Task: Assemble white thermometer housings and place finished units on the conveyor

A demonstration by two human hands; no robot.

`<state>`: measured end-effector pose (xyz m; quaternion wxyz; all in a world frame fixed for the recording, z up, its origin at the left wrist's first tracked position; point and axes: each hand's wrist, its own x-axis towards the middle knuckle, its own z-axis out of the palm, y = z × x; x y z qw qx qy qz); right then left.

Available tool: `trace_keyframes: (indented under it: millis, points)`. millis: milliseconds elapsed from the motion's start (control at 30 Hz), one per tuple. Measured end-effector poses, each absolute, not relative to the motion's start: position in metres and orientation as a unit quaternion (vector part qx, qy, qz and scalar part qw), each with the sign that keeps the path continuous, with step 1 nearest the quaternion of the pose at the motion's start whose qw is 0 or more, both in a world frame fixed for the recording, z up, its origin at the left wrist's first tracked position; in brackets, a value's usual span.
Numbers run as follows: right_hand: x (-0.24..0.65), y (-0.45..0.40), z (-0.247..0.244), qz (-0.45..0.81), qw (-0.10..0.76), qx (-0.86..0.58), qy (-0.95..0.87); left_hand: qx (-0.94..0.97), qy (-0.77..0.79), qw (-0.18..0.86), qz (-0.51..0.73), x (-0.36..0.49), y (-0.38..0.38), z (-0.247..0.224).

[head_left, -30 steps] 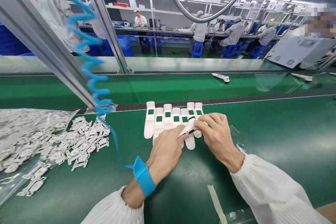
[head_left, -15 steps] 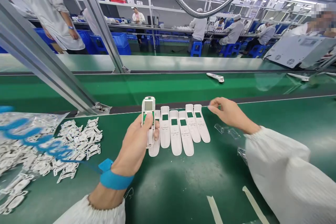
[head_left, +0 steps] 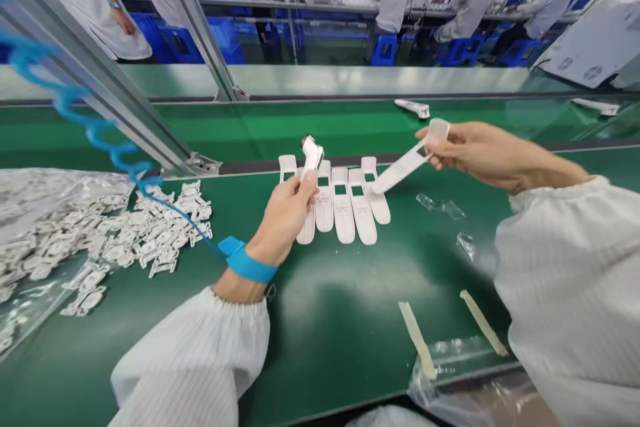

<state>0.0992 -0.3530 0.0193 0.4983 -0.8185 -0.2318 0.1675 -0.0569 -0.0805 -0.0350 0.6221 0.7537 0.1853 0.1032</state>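
My left hand (head_left: 287,217), with a blue band at the wrist, is closed around a white handheld device (head_left: 313,152). Its bent head, dark at the tip, points up and away; its lower part is hidden in my fingers. Between the thumb and fingers of my right hand (head_left: 483,150) is a long white plastic cover (head_left: 400,171) with a square window. It slants down to the left over the end of a row. That row consists of several similar white covers (head_left: 344,217) lying side by side on the green table, partly behind my left hand.
A heap of small white plastic frames (head_left: 125,237) lies at left beside a clear bag (head_left: 65,190). Two tape strips (head_left: 417,340) and clear plastic scraps (head_left: 453,209) are at right. Another white device (head_left: 413,108) rests on the green belt. A metal post (head_left: 100,80) rises at left.
My right hand has picked up the cover at the row's right end and raised it. My left hand has turned the device, so its screen no longer faces me. The view has tilted down.
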Motion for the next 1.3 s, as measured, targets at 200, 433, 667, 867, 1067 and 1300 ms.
trace_keyframes:
  millis: [200, 433, 667, 867, 1067, 1300]
  points:
    - [0.063, -0.330, 0.003, 0.210, 0.621, -0.721, -0.224, 0.816, 0.139, 0.535, 0.170, -0.053, -0.071, -0.047]
    - [0.036, -0.275, -0.037, 0.194, 0.713, -0.622, -0.260, 0.877, 0.048, 0.455, 0.146, -0.066, -0.084, -0.035]
    - [0.025, -0.268, -0.047, 0.196, 0.723, -0.603, -0.274, 0.852, 0.042, 0.521, 0.040, -0.075, -0.100, -0.035]
    - [0.012, -0.264, -0.049, 0.210, 0.742, -0.592, -0.235, 0.839, 0.048, 0.541, 0.022, -0.075, -0.106, -0.035]
    - [0.003, -0.260, -0.045, 0.327, 0.807, -0.448, -0.202, 0.905, 0.016, 0.421, 0.054, -0.083, -0.113, -0.033]
    - [-0.005, -0.264, -0.031, 0.391, 0.799, -0.400, -0.221, 0.942, 0.036, 0.306, 0.132, -0.088, -0.115, -0.035]
